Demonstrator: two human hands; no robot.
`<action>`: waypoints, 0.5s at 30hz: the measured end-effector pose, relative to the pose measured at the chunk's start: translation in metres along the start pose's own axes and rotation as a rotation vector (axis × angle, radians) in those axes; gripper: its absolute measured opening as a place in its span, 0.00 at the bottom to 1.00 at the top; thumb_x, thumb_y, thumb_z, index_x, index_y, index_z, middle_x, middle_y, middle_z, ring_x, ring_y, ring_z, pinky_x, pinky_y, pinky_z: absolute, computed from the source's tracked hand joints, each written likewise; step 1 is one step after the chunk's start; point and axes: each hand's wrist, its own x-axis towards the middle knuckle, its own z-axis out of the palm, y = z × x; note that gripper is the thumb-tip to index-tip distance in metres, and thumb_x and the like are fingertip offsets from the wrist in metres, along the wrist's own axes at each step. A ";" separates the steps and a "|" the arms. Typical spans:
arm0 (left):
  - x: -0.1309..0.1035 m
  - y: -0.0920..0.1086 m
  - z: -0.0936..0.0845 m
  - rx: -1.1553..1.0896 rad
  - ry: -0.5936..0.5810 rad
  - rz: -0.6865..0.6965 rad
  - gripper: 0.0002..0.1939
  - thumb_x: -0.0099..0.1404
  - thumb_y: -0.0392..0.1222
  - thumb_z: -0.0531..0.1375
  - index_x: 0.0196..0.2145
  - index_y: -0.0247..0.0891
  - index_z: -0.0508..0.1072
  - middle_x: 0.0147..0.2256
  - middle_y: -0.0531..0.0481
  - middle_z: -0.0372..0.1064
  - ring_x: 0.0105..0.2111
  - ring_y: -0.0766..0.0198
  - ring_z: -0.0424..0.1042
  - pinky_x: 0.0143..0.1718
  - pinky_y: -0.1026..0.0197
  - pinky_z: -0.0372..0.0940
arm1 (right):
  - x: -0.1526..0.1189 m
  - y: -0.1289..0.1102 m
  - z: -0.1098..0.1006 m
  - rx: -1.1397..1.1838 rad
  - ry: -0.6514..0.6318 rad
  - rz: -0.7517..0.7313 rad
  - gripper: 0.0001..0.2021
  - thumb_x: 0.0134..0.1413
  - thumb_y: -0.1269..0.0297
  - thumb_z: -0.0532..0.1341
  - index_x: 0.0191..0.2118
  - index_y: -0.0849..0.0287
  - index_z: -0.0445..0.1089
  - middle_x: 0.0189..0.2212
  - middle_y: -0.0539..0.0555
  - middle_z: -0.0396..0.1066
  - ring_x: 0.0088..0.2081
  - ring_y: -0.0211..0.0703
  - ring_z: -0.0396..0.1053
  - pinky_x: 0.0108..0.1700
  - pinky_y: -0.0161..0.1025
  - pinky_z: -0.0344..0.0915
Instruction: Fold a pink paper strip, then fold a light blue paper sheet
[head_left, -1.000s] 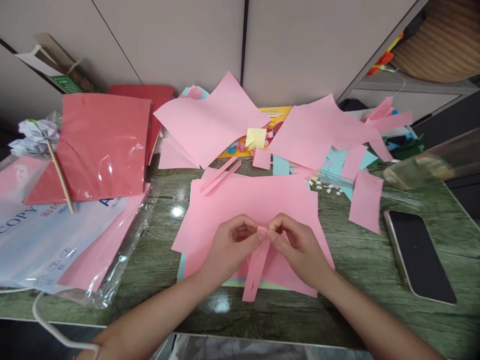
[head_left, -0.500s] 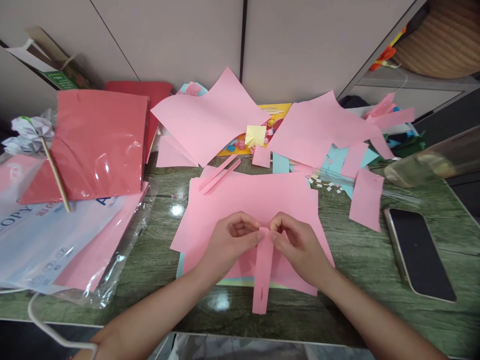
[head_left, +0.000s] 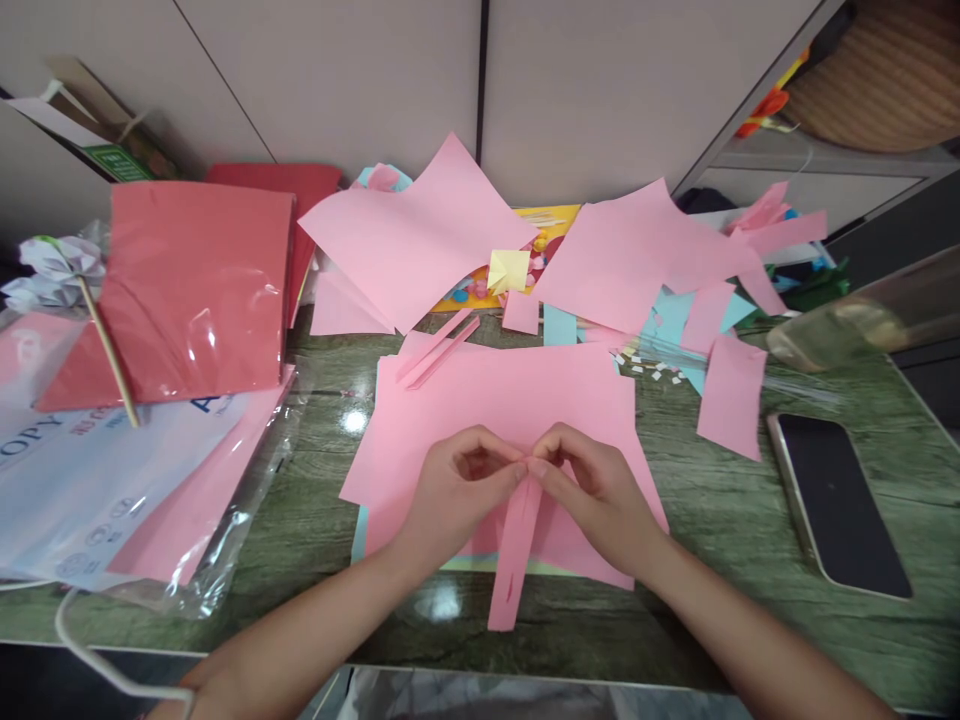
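A narrow pink paper strip (head_left: 514, 560) hangs from my fingertips, its lower end reaching toward me past the paper stack and showing a small slit. My left hand (head_left: 466, 485) pinches the strip's top edge between thumb and forefinger. From the other side, my right hand (head_left: 589, 490) pinches the same edge, its thumb almost touching the left one. The fingers hide the very top of the strip. Beneath both hands lies a stack of pink paper sheets (head_left: 450, 400) with blue and yellow edges peeking out. Thin folded pink strips (head_left: 442, 350) rest on its upper left.
A phone (head_left: 836, 505) lies at the right, near pink and blue paper scraps (head_left: 731, 400). At the left are red sheets (head_left: 199, 290) and a plastic paper packet (head_left: 150, 500), with a paper flower (head_left: 64, 257) on a stick. A clear cup (head_left: 832, 330) lies on its side.
My fingertips have come closer together at the top of the pink strip, covering more of its edge. The strip's lower end has swung a little to the left.
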 end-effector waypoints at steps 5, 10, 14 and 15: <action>0.001 0.001 -0.003 -0.031 -0.065 0.030 0.02 0.56 0.38 0.64 0.27 0.38 0.73 0.27 0.55 0.70 0.30 0.70 0.67 0.33 0.67 0.61 | 0.000 -0.001 -0.002 -0.016 0.009 -0.009 0.07 0.56 0.66 0.55 0.27 0.57 0.62 0.24 0.46 0.60 0.28 0.35 0.58 0.31 0.34 0.56; 0.003 0.000 -0.008 -0.055 -0.105 -0.047 0.05 0.55 0.40 0.64 0.27 0.37 0.73 0.27 0.53 0.70 0.30 0.68 0.68 0.34 0.65 0.62 | 0.000 -0.001 -0.002 -0.075 0.026 -0.024 0.06 0.55 0.65 0.56 0.28 0.57 0.63 0.25 0.47 0.62 0.29 0.36 0.60 0.33 0.35 0.58; 0.007 -0.001 -0.010 -0.094 -0.119 -0.120 0.08 0.51 0.40 0.67 0.26 0.36 0.71 0.26 0.54 0.70 0.29 0.68 0.68 0.34 0.65 0.61 | 0.002 -0.001 -0.003 -0.073 0.039 0.004 0.05 0.54 0.65 0.58 0.28 0.57 0.65 0.25 0.47 0.65 0.29 0.36 0.61 0.33 0.35 0.58; 0.008 -0.001 -0.010 -0.107 -0.114 -0.117 0.09 0.50 0.40 0.67 0.26 0.36 0.71 0.26 0.54 0.69 0.29 0.69 0.68 0.34 0.65 0.61 | 0.002 -0.001 -0.003 -0.066 0.042 0.021 0.05 0.53 0.64 0.59 0.29 0.57 0.66 0.25 0.47 0.65 0.29 0.36 0.61 0.33 0.35 0.59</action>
